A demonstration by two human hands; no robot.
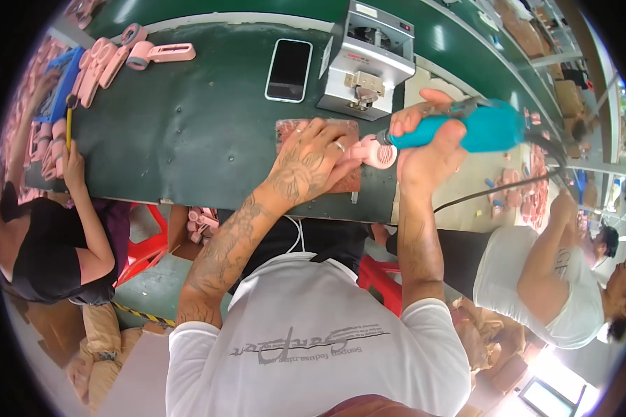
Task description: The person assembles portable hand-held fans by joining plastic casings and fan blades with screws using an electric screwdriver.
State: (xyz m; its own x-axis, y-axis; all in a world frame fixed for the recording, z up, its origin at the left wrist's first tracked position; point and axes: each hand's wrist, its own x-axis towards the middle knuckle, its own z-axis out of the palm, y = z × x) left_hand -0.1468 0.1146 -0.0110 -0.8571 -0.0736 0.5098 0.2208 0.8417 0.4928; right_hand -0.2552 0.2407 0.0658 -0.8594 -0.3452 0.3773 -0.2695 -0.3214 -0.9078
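My right hand (pixel 432 147) is wrapped round a teal electric screwdriver (pixel 459 133), whose cable trails off to the right. Its tip points left and meets a pink handheld fan (pixel 379 153) with a round grille. My left hand (pixel 311 161), ringed and tattooed up the forearm, presses the fan's handle down on a reddish work pad (pixel 346 182). Fingers cover most of that handle. Whether a screw sits at the tip is too small to tell.
A silver screw feeder (pixel 365 62) stands just beyond my hands, with a phone (pixel 289 69) left of it. Pink fans (pixel 161 53) lie at the far left near a blue crate (pixel 66 83). Co-workers sit on both sides; one hand (pixel 73 167) holds a yellow-handled tool.
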